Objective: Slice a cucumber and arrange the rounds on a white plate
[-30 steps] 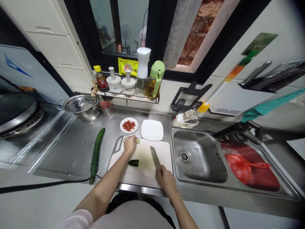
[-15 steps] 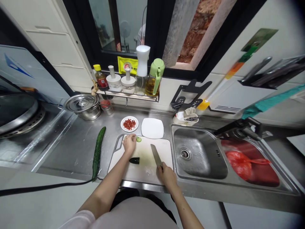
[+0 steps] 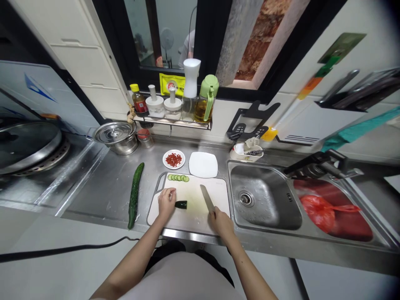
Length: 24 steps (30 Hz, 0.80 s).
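On the white cutting board (image 3: 200,223) lies a short dark-green cucumber piece (image 3: 181,204), its cut end facing right. My left hand (image 3: 166,202) is beside its left end, fingers loosely bent and apart, with nothing visible in them. Along the board's upper left edge, several pale-green cucumber slices (image 3: 178,178) form an overlapping row. My right hand (image 3: 221,221) grips the handle of a kitchen knife (image 3: 207,198). The blade rests low over the board's right half, pointing up and left, apart from the cucumber piece.
A whole cucumber (image 3: 135,196) lies left of the board. Behind it stand a small plate of chopped red pieces (image 3: 174,159) and a white square plate (image 3: 203,164). The sink (image 3: 265,200) is on the right, a lidded steel pot (image 3: 120,139) at back left.
My left hand has moved away from the slices, down and left toward the cucumber piece, uncovering the row. My right hand keeps the knife in nearly the same place. The view has shifted slightly.
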### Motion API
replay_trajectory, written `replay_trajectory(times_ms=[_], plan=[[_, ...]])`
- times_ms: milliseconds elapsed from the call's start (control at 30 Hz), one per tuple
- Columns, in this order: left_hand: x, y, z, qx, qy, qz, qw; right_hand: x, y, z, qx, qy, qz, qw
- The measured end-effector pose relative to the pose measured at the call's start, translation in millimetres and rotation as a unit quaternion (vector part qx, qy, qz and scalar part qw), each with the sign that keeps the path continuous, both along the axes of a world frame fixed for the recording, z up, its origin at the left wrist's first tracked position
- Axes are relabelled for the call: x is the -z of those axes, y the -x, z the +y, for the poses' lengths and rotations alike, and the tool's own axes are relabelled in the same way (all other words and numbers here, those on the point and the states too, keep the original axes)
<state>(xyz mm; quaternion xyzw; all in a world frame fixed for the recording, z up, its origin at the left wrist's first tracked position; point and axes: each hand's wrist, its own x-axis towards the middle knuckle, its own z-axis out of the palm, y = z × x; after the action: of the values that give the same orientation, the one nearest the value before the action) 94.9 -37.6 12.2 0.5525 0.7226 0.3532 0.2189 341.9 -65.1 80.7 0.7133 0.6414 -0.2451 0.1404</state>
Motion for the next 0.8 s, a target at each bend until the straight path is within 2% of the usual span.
replay_trajectory(times_ms=[300,667,800], plan=[[-3.4,4,-24,0.115,-0.006,0.036,0.993,-3.7,4,-2,0.002,-0.001,-0.001,1.000],[-10.5,8,-31,0.266,0.014,0.057,0.962,1.0,5,-2,0.005,-0.002,0.002,1.000],[-8.1,5,-31,0.275,0.002,0.068,0.959,1.5,6,-4,-0.007,-0.014,0.000,1.000]])
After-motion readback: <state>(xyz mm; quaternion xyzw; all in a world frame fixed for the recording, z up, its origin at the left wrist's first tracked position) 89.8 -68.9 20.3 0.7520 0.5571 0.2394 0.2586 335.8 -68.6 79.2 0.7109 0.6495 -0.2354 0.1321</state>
